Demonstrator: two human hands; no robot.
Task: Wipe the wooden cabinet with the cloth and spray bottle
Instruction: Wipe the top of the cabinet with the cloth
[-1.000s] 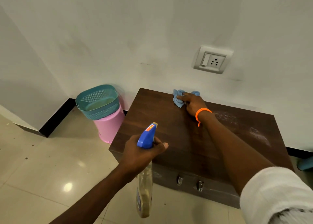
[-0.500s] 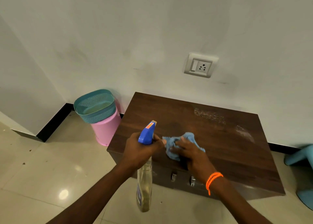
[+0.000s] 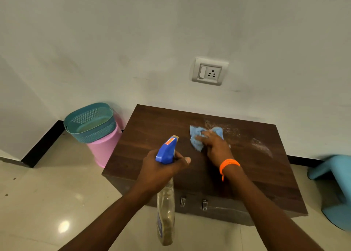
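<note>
Now fingers of the right hand (image 3: 215,146) lie spread on a blue cloth (image 3: 197,137), pressing it to the wooden cabinet top (image 3: 152,136) mid-wipe. The left hand (image 3: 159,170) grips a spray bottle (image 3: 165,209), likely kept ready, near the front edge.
</note>
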